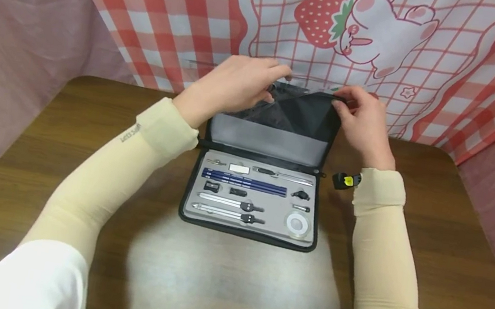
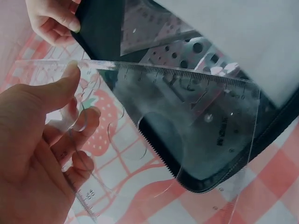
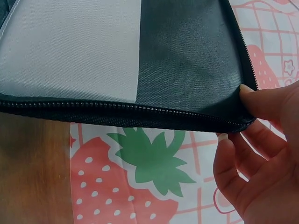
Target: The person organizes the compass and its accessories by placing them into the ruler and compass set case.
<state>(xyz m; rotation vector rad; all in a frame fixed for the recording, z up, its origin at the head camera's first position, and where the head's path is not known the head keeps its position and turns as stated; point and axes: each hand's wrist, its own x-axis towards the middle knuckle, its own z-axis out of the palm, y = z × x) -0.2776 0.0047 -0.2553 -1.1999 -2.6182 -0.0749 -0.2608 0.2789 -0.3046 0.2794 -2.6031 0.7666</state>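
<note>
A black zip case (image 1: 247,237) lies unfolded on the table, its lid (image 3: 187,56) raised at the back. My left hand (image 1: 244,82) pinches a clear plastic set square (image 2: 205,107) with printed scales between thumb and fingers; it overlaps the lid's dark pocket in the left wrist view. More clear templates (image 2: 187,51) with round holes show by that pocket. At the lid's upper right corner, my right hand (image 3: 275,149) grips the zipped edge, thumb inside and fingers behind. In the grey tray sit blue pencils (image 1: 243,182), two compasses (image 1: 224,213) and a white ring (image 1: 296,225).
The wooden table (image 1: 416,244) runs under the case and both forearms. Right behind it hangs a red-checked cloth (image 1: 178,5) with a strawberry print. A black strap with a yellow part (image 1: 346,180) is beside my right wrist.
</note>
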